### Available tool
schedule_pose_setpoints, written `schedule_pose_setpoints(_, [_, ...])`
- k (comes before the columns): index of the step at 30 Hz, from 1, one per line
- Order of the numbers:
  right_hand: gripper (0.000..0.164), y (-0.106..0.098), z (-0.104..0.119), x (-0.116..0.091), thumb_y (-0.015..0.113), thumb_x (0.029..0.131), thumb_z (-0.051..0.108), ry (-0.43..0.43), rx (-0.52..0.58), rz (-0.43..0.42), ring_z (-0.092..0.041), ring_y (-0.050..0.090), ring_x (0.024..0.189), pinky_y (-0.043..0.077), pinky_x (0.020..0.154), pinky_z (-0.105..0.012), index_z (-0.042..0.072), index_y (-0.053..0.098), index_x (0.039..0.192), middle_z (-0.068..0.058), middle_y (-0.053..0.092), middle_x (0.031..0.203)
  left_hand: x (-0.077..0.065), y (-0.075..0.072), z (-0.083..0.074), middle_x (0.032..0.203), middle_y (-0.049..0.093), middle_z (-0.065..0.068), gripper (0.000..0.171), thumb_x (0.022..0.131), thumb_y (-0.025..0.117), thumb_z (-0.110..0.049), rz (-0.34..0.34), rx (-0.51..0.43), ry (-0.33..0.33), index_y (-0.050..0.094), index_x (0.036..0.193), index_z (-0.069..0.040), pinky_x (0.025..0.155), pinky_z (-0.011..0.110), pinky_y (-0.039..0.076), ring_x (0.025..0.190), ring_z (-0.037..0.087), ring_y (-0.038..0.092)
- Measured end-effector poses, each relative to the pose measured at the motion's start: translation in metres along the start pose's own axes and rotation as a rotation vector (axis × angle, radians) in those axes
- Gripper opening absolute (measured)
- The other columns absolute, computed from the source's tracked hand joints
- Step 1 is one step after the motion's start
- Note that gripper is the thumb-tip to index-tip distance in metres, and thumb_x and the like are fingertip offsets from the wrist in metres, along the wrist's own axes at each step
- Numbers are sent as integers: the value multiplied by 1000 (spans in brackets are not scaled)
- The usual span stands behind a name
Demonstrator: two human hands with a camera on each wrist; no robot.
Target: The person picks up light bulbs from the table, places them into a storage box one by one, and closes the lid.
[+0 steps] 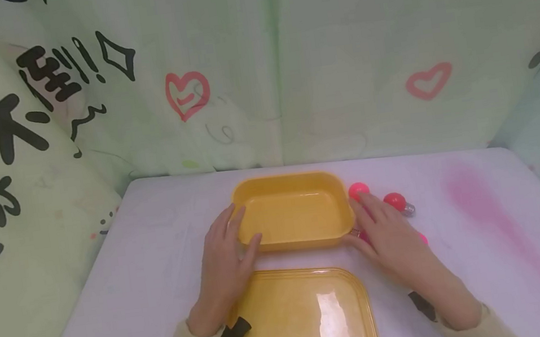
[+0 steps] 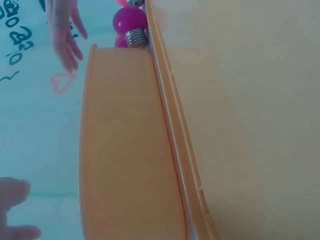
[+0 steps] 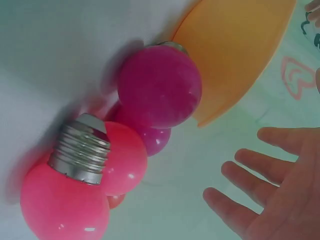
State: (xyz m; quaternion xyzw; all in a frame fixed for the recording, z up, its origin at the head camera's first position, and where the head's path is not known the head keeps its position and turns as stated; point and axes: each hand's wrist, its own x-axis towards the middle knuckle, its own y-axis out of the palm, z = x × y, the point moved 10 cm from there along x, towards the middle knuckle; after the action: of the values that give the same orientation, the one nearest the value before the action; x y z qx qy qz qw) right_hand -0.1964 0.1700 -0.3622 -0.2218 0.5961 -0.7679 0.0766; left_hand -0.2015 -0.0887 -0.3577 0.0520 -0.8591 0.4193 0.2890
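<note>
A yellow rectangular container (image 1: 300,245) stands on the table, its inside empty in the head view. My left hand (image 1: 223,260) is at its left end with fingers spread, close to the rim; contact is hard to tell. At the right end my right hand (image 1: 394,237) reaches over several round light bulbs, fingers extended. A pink bulb (image 1: 358,189) and a red bulb (image 1: 395,201) show past that hand. In the right wrist view, a magenta bulb (image 3: 160,86) lies nearest the container, and my right fingers (image 3: 255,182) hold nothing.
A yellow lid-like tray (image 1: 285,320) lies flat in front of the container, between my forearms. The white table (image 1: 128,301) has a pink stain on its right. Printed curtains (image 1: 329,69) hang behind and at both sides.
</note>
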Motion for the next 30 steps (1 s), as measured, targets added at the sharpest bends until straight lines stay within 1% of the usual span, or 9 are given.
schedule_pose_setpoints(3, [79, 0, -4, 0, 70, 91, 39, 3, 4, -13, -42, 42, 130, 38, 112, -58, -1, 36, 150, -22, 42, 142, 1, -1, 4, 144, 50, 19, 54, 97, 64, -32, -13, -34, -10, 52, 141, -4, 110, 56, 40, 133, 36, 47])
schedule_pose_setpoints(7, [81, 2, -10, 1, 73, 89, 38, 30, -5, 21, -41, 45, 126, 41, 109, -58, -1, 36, 149, -22, 46, 137, 2, -1, 9, 144, 51, 18, 53, 96, 65, -28, -35, -75, -17, 52, 141, -4, 110, 55, 40, 132, 36, 48])
schedule_pose_setpoints(11, [79, 4, -16, 2, 74, 89, 38, 68, 1, 62, -42, 44, 128, 42, 107, -60, 0, 38, 148, -22, 45, 139, 3, -1, 13, 143, 51, 18, 50, 97, 64, -23, -30, -119, -43, 52, 140, -2, 111, 53, 41, 132, 36, 47])
schedule_pose_setpoints(17, [77, 7, -27, 0, 76, 86, 39, 113, -4, 91, -41, 43, 130, 45, 103, -61, 2, 42, 145, -21, 47, 139, 5, 5, 21, 145, 49, 15, 47, 98, 61, -20, 16, -172, -109, 51, 141, -5, 112, 51, 40, 134, 33, 45])
schedule_pose_setpoints(20, [78, 8, -31, -1, 77, 86, 37, 131, -21, 118, -41, 43, 129, 47, 101, -61, 3, 40, 146, -22, 46, 140, 6, 7, 26, 144, 50, 12, 45, 98, 61, -18, 28, -181, -140, 52, 141, -7, 112, 50, 40, 133, 30, 45])
schedule_pose_setpoints(24, [83, 11, -36, -1, 78, 85, 34, 138, -40, 139, -45, 42, 132, 46, 101, -64, 2, 36, 150, -25, 44, 144, 7, 9, 34, 144, 51, 10, 43, 98, 61, -15, 43, -212, -190, 53, 140, -8, 114, 49, 38, 134, 29, 44])
schedule_pose_setpoints(27, [83, 14, -40, -1, 77, 86, 34, 142, -42, 150, -47, 40, 133, 43, 102, -66, 1, 35, 150, -27, 42, 146, 7, 10, 40, 143, 52, 11, 43, 96, 62, -12, 35, -232, -211, 54, 139, -7, 114, 51, 37, 135, 31, 44])
schedule_pose_setpoints(30, [82, 15, -45, -3, 76, 87, 33, 164, -38, 161, -48, 39, 134, 41, 102, -67, 0, 36, 149, -29, 41, 146, 8, 10, 44, 142, 53, 12, 43, 95, 63, -9, 22, -243, -206, 56, 137, -6, 114, 51, 37, 134, 32, 45])
